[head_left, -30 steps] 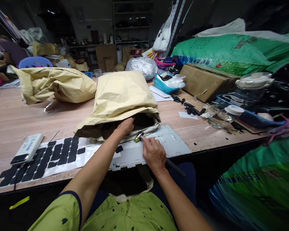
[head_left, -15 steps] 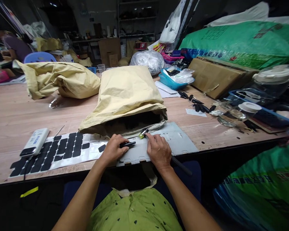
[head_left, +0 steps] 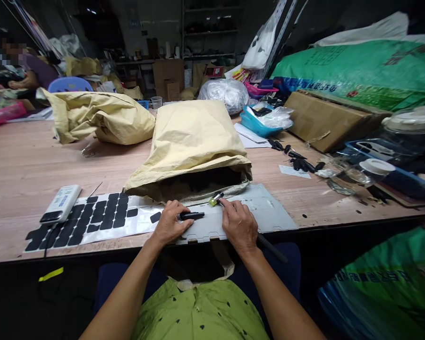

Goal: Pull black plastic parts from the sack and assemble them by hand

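My right hand (head_left: 241,224) is closed around a small double-faced hammer. The hammer's head (head_left: 216,199) has one yellow-green end, a shiny metal middle and a dark other end. Its dark handle (head_left: 273,249) comes out behind my wrist, over the table's front edge. My left hand (head_left: 171,221) pinches a slim black piece (head_left: 193,216) against a grey board (head_left: 272,215); its exact kind I cannot make out. The hammer head stays apart from the piece, to its right. Just beyond both hands gapes the mouth of a yellowish sack (head_left: 198,130), dark inside.
Left of my hands lies a white sheet of black stickers (head_left: 108,212), with a white power bank (head_left: 61,204) on its edge. Another sack (head_left: 122,120) rests behind. At right are loose black pieces (head_left: 301,163), a cardboard box (head_left: 333,118) and a glass jar (head_left: 347,182). A person sits far left.
The view has shifted slightly, so everything appears a little farther right. Both hands keep their grips, on the black piece and the hammer, with little other movement.
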Available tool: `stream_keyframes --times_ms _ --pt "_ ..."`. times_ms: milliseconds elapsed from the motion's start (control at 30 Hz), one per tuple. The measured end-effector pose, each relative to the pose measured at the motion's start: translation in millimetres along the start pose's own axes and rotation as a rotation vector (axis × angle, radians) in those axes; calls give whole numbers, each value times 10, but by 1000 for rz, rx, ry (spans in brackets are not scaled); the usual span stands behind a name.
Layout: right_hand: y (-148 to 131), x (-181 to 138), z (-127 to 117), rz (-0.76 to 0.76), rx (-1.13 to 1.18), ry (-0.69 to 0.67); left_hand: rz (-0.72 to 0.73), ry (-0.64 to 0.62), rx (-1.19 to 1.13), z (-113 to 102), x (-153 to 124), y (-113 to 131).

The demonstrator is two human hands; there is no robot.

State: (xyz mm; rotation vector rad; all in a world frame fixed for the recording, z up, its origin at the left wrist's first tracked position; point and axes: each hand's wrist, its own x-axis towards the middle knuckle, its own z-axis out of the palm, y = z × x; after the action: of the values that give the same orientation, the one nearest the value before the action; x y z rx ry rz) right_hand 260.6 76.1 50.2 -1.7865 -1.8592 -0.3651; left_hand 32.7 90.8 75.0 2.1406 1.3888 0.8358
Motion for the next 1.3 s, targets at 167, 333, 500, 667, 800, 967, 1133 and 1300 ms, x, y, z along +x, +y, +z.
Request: stream_keyframes --times_ms 167,333,500,667,800,967,1133,1300 --pt "2 41 -137 118 348 -22 -71 -65 -6 -23 27 50" --pt "-263 -2 -402 181 714 -97 -136 -109 6 -1 58 89" --pt "-520 -78 -507 64 771 -236 -150 -101 23 17 61 85" --pt "-577 -131 -471 26 711 -227 -148 -118 21 7 59 96" --pt "-533 -132 -449 27 686 -265 -159 -100 11 15 58 98" --pt "-465 -110 -495 78 721 -178 -159 -93 7 29 53 88" --pt "-417 -135 -471 71 667 -252 -153 -77 3 26 50 82" --pt "-216 53 -399 90 578 -130 -137 -87 22 21 51 84"
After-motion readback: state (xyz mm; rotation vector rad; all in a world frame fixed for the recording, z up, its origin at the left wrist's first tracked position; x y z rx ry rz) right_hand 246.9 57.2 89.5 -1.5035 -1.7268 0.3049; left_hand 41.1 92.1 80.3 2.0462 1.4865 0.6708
